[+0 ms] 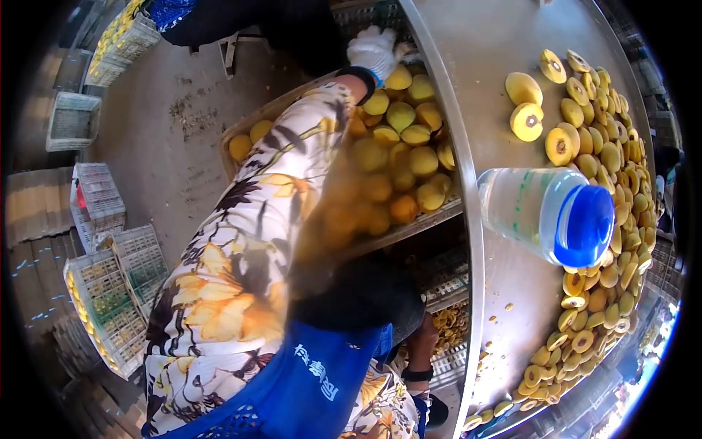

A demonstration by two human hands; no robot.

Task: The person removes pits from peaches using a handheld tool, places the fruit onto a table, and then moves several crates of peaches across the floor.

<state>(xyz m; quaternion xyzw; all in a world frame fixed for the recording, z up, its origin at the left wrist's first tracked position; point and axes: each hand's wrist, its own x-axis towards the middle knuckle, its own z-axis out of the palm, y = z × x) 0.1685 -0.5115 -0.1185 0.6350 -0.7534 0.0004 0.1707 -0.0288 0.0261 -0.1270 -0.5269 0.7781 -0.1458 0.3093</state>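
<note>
At the far left, a fruit-filled crate [121, 45] and a pale crate [74, 121] sit on the floor [157, 139]. Nearer on the left stand stacked crates [110, 293]. Rightward, a patterned sleeve [245, 241] crosses the view, covering part of the fruit crate [243, 123]; a blurry haze veils some of its contents. A person in dark clothing [256, 16] is beyond it. The left hand [371, 54], in a white glove, reaches to the far end of this crate, beside the fruit; whether it grasps anything I cannot tell.

The yellow fruits [401, 115] lie heaped in the crate, left of the counter [504, 285]. They are round and smooth, some greenish, others orange. The right hand [422, 338] is low and near, partly hidden; its grip cannot be told. Just right of it, a lower crate [446, 294] shows under the counter's edge.

On the counter, a clear jar [519, 205] with a blue lid [587, 225] partly blocks the halved fruits [618, 164], which spread along the right side, yellow-skinned with brown centres.
</note>
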